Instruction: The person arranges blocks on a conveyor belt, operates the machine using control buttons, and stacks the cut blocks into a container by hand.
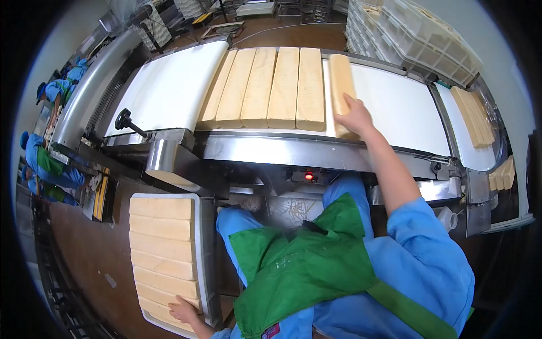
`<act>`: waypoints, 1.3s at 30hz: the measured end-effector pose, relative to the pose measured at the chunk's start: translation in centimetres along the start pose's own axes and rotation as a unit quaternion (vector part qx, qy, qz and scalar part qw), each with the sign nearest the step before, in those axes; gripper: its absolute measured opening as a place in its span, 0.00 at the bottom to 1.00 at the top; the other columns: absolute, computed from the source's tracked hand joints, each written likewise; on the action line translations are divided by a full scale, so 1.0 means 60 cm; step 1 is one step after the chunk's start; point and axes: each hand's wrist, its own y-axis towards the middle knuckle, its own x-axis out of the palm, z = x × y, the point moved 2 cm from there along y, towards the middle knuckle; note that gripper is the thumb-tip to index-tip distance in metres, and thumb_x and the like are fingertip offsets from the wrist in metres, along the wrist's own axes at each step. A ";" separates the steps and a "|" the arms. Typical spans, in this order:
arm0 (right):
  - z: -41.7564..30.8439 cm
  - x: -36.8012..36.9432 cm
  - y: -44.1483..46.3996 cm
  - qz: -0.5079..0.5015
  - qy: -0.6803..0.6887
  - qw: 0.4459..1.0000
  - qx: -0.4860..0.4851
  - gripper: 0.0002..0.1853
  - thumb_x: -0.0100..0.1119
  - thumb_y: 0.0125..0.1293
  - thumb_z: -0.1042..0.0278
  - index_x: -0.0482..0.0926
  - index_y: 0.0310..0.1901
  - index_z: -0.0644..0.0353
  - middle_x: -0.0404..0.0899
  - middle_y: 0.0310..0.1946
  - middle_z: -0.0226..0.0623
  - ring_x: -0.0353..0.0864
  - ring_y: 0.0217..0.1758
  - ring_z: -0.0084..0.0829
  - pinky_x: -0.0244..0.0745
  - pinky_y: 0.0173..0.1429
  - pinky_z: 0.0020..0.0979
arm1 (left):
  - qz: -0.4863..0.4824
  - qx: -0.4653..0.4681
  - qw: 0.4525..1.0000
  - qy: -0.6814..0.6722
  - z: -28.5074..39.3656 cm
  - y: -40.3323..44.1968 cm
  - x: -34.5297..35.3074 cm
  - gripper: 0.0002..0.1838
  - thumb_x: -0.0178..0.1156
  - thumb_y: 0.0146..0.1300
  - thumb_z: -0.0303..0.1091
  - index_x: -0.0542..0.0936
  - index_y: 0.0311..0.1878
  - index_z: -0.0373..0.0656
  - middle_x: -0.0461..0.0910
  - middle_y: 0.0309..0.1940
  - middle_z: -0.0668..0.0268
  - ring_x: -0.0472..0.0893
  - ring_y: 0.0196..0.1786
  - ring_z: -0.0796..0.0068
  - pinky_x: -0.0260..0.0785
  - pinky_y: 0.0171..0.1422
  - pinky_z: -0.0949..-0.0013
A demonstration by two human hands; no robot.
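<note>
On the white conveyor belt, my right hand point(355, 117) grips a long pale yellow block point(341, 79) near its front end. Several similar blocks point(282, 90) lie side by side just left of it, with a narrow gap between. Down at the lower left, a pale grey crate point(202, 254) holds a column of the same blocks point(162, 246). My left hand point(183, 311) rests with spread fingers on the blocks at the crate's near end.
Stacked white crates point(415, 37) stand behind the belt at the right. More blocks point(473, 116) lie at the belt's far right. A black knob point(123, 118) sticks up at the front left edge. Co-workers point(51, 164) in blue and green are at far left.
</note>
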 end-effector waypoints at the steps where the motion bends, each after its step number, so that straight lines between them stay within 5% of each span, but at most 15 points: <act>1: -0.034 0.010 0.010 -0.014 0.002 1.000 -0.014 0.48 0.66 0.44 0.48 0.63 0.70 0.51 0.69 0.59 0.53 0.74 0.59 0.45 0.71 0.63 0.36 | -0.013 -0.031 0.999 -0.011 -0.007 0.017 0.006 0.37 0.46 0.65 0.64 0.63 0.69 0.48 0.62 0.65 0.45 0.64 0.66 0.47 0.63 0.60 0.38; 5: -0.074 0.026 0.045 -0.006 0.010 1.000 0.005 0.46 0.65 0.45 0.47 0.64 0.70 0.51 0.70 0.58 0.50 0.75 0.58 0.44 0.71 0.63 0.35 | 0.019 -0.087 0.996 -0.015 -0.002 0.003 -0.019 0.39 0.43 0.65 0.67 0.60 0.72 0.53 0.61 0.66 0.44 0.64 0.67 0.44 0.62 0.62 0.40; 9: -0.065 0.047 0.024 0.083 0.052 0.995 -0.028 0.40 0.65 0.48 0.52 0.69 0.65 0.58 0.68 0.58 0.51 0.70 0.62 0.46 0.68 0.65 0.37 | 0.003 -0.051 0.980 -0.191 -0.071 0.026 0.000 0.42 0.50 0.65 0.62 0.57 0.73 0.43 0.59 0.67 0.41 0.65 0.66 0.40 0.62 0.66 0.48; 13: -0.115 0.076 -0.071 0.204 0.127 0.942 -0.232 0.26 0.64 0.50 0.66 0.75 0.54 0.61 0.67 0.58 0.54 0.66 0.62 0.52 0.61 0.69 0.45 | 0.010 0.003 0.916 -0.402 -0.152 0.078 0.061 0.43 0.60 0.64 0.48 0.55 0.70 0.27 0.61 0.66 0.38 0.66 0.65 0.46 0.62 0.69 0.56; 14: -0.144 0.064 -0.111 0.161 0.148 0.942 -0.255 0.25 0.64 0.51 0.65 0.75 0.54 0.60 0.67 0.59 0.54 0.64 0.64 0.52 0.60 0.69 0.45 | -0.007 0.009 0.911 -0.412 -0.169 0.098 0.083 0.41 0.53 0.68 0.54 0.54 0.72 0.33 0.63 0.66 0.44 0.69 0.62 0.53 0.65 0.64 0.56; 20: -0.249 0.063 -0.258 0.033 0.252 0.888 -0.384 0.20 0.62 0.54 0.69 0.78 0.51 0.58 0.71 0.58 0.45 0.71 0.62 0.46 0.66 0.66 0.40 | -0.018 0.107 0.813 -0.571 -0.106 0.051 -0.042 0.41 0.55 0.63 0.52 0.54 0.72 0.38 0.60 0.67 0.46 0.66 0.64 0.52 0.61 0.67 0.52; 25: -0.348 0.120 -0.395 -0.326 0.299 0.755 -0.484 0.21 0.62 0.57 0.66 0.76 0.53 0.61 0.75 0.53 0.45 0.73 0.59 0.43 0.68 0.64 0.40 | -0.028 0.190 0.676 -0.711 0.049 -0.041 -0.156 0.45 0.58 0.57 0.53 0.54 0.72 0.42 0.59 0.68 0.50 0.64 0.67 0.53 0.57 0.70 0.50; 28: -0.388 0.095 -0.458 -0.407 0.367 0.671 -0.499 0.40 0.65 0.59 0.58 0.59 0.68 0.64 0.63 0.64 0.51 0.67 0.65 0.47 0.62 0.70 0.41 | -0.055 0.314 0.603 -0.732 0.226 -0.150 -0.197 0.49 0.58 0.58 0.62 0.52 0.72 0.40 0.61 0.67 0.54 0.65 0.66 0.57 0.60 0.69 0.55; 29: -0.392 0.081 -0.468 -0.427 0.407 0.662 -0.463 0.45 0.66 0.58 0.55 0.53 0.71 0.65 0.58 0.67 0.52 0.64 0.68 0.47 0.60 0.71 0.41 | -0.126 0.396 0.523 -0.745 0.283 -0.207 -0.219 0.53 0.64 0.53 0.62 0.51 0.73 0.42 0.60 0.67 0.56 0.64 0.67 0.59 0.58 0.70 0.55; 31: -0.365 0.074 -0.455 -0.149 0.380 0.759 -0.507 0.55 0.71 0.53 0.55 0.45 0.74 0.63 0.53 0.70 0.53 0.58 0.73 0.45 0.57 0.73 0.39 | -0.223 0.524 0.405 -0.716 0.374 -0.304 -0.253 0.62 0.76 0.43 0.58 0.49 0.74 0.44 0.58 0.70 0.56 0.62 0.71 0.59 0.57 0.72 0.54; 33: -0.301 0.058 -0.405 -0.170 0.586 0.706 -0.360 0.54 0.69 0.55 0.67 0.39 0.75 0.61 0.50 0.73 0.45 0.54 0.75 0.38 0.54 0.74 0.39 | -0.235 0.665 0.297 -0.644 0.427 -0.349 -0.296 0.49 0.76 0.48 0.44 0.59 0.71 0.42 0.57 0.71 0.47 0.63 0.71 0.53 0.60 0.70 0.54; 34: -0.275 0.035 -0.377 -0.146 0.654 0.666 -0.328 0.53 0.67 0.57 0.71 0.38 0.75 0.61 0.50 0.73 0.44 0.55 0.74 0.36 0.55 0.73 0.39 | -0.239 0.685 0.325 -0.607 0.440 -0.350 -0.301 0.44 0.75 0.49 0.42 0.63 0.68 0.41 0.61 0.69 0.47 0.65 0.69 0.53 0.61 0.69 0.54; 35: -0.248 0.003 -0.346 -0.105 0.656 0.687 -0.295 0.51 0.65 0.58 0.70 0.38 0.75 0.61 0.53 0.72 0.44 0.59 0.72 0.35 0.58 0.72 0.37 | -0.246 0.702 0.352 -0.568 0.451 -0.341 -0.301 0.40 0.74 0.50 0.40 0.68 0.65 0.40 0.64 0.67 0.47 0.67 0.68 0.53 0.63 0.68 0.55; 36: -0.214 -0.016 -0.314 -0.038 0.655 0.724 -0.214 0.48 0.63 0.59 0.71 0.42 0.74 0.62 0.59 0.69 0.44 0.63 0.69 0.34 0.61 0.70 0.36 | -0.254 0.679 0.386 -0.570 0.458 -0.331 -0.292 0.33 0.70 0.53 0.36 0.71 0.61 0.38 0.67 0.64 0.47 0.69 0.66 0.54 0.64 0.67 0.58; 39: -0.102 -0.089 -0.176 -0.028 0.702 0.708 -0.070 0.33 0.60 0.60 0.69 0.61 0.67 0.67 0.75 0.56 0.43 0.78 0.55 0.33 0.75 0.59 0.32 | -0.311 0.539 0.515 -0.589 0.453 -0.265 -0.208 0.22 0.61 0.57 0.22 0.74 0.57 0.37 0.69 0.62 0.58 0.72 0.61 0.68 0.67 0.63 0.66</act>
